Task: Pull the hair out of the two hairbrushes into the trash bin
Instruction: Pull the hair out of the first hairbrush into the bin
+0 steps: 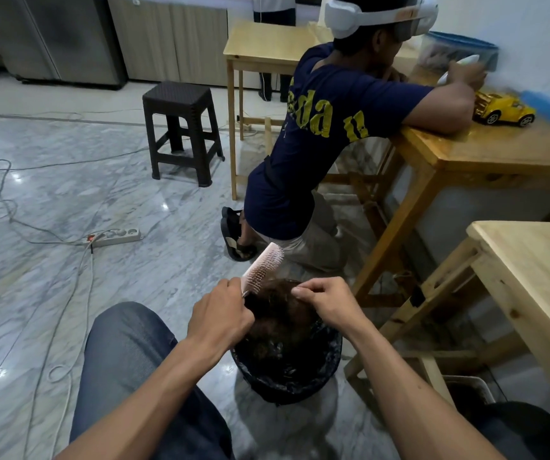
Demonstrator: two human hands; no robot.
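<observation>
So my left hand [218,315] is gripping the pink hairbrush [263,268] by its lower end, long axis tilted up and away to the right, bristles facing my right hand [328,303]. That hand's pinching the brown hair [276,303] bunched between the two hands. Right under them sits the black trash bin [286,366], lined with a bag, more hair inside. Farther off, someone in a navy shirt [320,127] leans on a wooden table [499,154].

Dim, even indoor light; glare spots on the marble floor [68,194]; wide-angle bending at edges
</observation>
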